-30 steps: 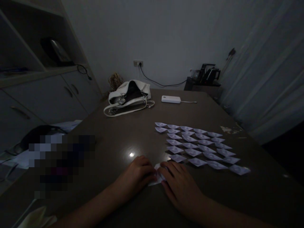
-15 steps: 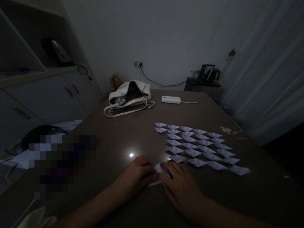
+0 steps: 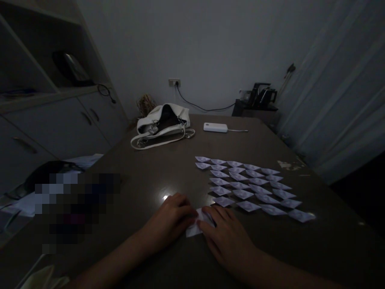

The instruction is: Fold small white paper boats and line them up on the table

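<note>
More of the folded paper point(image 3: 194, 229) had been uncovered at the lower centre of the frame, its pale lower edge more widely exposed between the hands. The fingertips of the left hand point(image 3: 173, 216) had been drawn slightly up and leftward off it. Since the earliest view, a gap had been opened between the fingers of the right hand point(image 3: 230, 237) over the paper.
</note>
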Action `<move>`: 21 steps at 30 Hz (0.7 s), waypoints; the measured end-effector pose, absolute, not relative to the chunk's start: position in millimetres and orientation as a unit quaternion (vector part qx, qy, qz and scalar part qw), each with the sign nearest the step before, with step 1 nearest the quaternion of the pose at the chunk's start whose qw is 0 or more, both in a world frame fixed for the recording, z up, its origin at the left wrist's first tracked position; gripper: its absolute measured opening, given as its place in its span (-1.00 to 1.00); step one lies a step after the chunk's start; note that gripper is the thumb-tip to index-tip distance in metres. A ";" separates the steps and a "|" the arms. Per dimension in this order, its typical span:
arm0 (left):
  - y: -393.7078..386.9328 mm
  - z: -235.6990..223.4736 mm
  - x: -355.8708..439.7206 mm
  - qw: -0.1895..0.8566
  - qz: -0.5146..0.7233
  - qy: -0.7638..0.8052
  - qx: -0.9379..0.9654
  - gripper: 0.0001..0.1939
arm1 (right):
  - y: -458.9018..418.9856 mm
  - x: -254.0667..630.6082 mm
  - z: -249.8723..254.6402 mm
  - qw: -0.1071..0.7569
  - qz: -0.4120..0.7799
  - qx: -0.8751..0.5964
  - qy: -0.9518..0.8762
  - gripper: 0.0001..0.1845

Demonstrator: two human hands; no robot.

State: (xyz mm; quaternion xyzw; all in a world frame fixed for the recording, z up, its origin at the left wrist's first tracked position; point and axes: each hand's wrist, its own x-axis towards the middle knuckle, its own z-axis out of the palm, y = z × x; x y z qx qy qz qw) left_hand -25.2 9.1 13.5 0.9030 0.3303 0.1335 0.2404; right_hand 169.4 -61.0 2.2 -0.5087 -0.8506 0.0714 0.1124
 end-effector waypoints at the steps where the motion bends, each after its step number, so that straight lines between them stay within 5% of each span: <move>1: 9.1 13.4 -25.2 0.243 0.135 0.338 0.899 -0.82 | -61.5 169.5 2.2 0.113 0.073 -0.508 -0.851 -0.70; 21: 10.0 12.2 -23.6 0.228 0.134 0.425 0.866 -0.75 | -60.6 168.4 3.6 0.115 0.078 -0.510 -0.849 -0.68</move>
